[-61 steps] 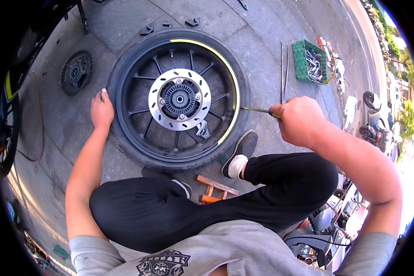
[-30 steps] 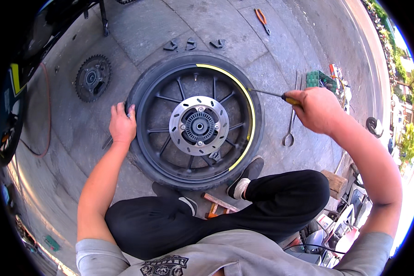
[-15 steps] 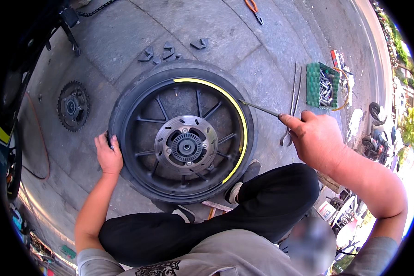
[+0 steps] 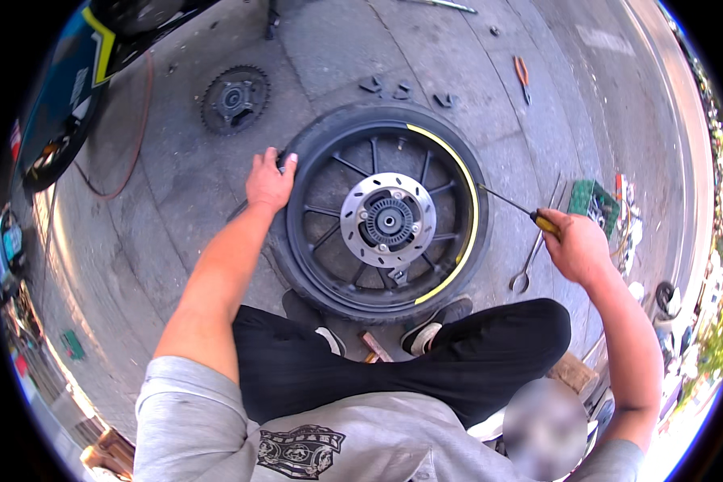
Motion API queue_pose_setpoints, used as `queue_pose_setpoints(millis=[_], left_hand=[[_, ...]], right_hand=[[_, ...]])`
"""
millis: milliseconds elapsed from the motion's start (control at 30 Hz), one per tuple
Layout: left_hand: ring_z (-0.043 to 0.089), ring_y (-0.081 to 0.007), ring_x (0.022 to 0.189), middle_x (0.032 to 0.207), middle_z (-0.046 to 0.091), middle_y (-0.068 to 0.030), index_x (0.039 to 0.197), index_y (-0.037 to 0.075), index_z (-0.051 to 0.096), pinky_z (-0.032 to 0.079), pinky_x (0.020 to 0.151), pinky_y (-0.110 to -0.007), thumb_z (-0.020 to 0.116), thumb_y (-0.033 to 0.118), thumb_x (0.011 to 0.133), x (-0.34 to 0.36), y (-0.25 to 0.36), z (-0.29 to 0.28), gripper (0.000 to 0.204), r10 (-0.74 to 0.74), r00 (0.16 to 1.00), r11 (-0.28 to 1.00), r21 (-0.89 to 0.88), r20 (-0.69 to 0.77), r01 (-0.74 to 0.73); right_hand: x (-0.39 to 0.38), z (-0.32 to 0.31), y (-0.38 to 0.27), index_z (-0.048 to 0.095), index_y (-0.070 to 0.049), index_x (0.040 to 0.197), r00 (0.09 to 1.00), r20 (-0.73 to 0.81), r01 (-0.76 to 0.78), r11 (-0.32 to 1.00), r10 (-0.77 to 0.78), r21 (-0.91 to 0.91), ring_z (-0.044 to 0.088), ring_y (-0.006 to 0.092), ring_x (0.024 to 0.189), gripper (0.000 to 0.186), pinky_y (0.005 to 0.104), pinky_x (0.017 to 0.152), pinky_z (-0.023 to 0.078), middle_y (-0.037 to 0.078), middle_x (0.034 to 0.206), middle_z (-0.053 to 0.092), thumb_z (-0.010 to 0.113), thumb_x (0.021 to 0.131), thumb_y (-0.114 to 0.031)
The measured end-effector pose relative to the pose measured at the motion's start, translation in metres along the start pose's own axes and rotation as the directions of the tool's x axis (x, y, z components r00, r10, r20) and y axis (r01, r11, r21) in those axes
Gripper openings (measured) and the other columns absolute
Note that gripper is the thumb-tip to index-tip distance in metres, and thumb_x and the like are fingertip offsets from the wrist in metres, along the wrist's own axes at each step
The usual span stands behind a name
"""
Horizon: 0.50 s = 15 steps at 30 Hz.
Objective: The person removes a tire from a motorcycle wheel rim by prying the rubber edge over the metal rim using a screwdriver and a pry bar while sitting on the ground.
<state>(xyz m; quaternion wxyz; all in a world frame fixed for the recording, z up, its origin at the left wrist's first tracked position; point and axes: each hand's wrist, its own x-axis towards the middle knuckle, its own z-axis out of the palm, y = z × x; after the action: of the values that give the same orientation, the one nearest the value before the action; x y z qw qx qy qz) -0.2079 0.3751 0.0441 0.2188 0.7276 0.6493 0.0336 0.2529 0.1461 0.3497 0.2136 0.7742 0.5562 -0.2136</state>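
Note:
A motorcycle wheel lies flat, with a black tyre, spoked rim, partial yellow rim stripe and silver slotted brake disc. My right hand grips a screwdriver by its yellow handle; its tip meets the stripe's outer edge at the right side of the rim. My left hand is at the tyre's upper left edge, fingers curled round a dark object I cannot make out; a thin bar shows behind the wrist. Two long metal tools lie right of the wheel.
A black motorbike stands upper left beside a red hose. A sprocket, dark pieces and orange pliers lie beyond the wheel. A green basket of metal parts sits at right. A wooden block is by my right knee.
The view has shifted. My left hand has moved higher along the tyre's left edge. The screwdriver tip has shifted along the striped rim edge, lower than half a second ago.

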Motion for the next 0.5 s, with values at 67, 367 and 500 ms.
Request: queue_pose_setpoints(millis=[67,367,500], left_hand=[[0.066,-0.0439,0.121,0.132,0.064,-0.0216,0.135,0.01,0.064,0.055,0.102,-0.051,0.058,0.065,0.102,-0.009,-0.002,0.0,0.064,-0.032,0.999,0.998,-0.058,-0.035,0.03],[0.07,-0.0392,0.109,0.118,0.067,-0.0164,0.121,0.008,0.071,0.058,0.092,-0.05,0.069,0.062,0.095,-0.02,-0.008,0.011,0.06,-0.093,0.983,0.98,-0.19,-0.156,0.062],[0.07,-0.0394,0.1,0.11,0.066,-0.0151,0.109,0.008,0.071,0.06,0.082,-0.051,0.069,0.052,0.096,-0.018,-0.011,0.01,0.046,-0.067,0.961,0.986,-0.165,-0.269,0.023]], right_hand=[[-0.002,-0.029,-0.041,0.073,-0.016,0.137,0.989,-0.107,0.107,0.994,-0.103,0.031,0.075,0.0416,0.099,0.04,0.0512,0.09,0.059,0.022,0.099,0.076,0.07,0.098,-0.021],[0.096,-0.076,-0.241,0.075,-0.012,0.133,0.85,-0.054,0.523,0.852,-0.524,-0.022,0.075,0.0388,0.1,0.037,0.0503,0.091,0.059,0.019,0.103,0.079,0.063,0.099,-0.022],[0.11,-0.091,-0.269,0.075,-0.012,0.133,0.831,0.021,0.555,0.827,-0.555,-0.09,0.076,0.0369,0.096,0.037,0.0489,0.087,0.061,0.018,0.098,0.078,0.064,0.099,-0.02]])
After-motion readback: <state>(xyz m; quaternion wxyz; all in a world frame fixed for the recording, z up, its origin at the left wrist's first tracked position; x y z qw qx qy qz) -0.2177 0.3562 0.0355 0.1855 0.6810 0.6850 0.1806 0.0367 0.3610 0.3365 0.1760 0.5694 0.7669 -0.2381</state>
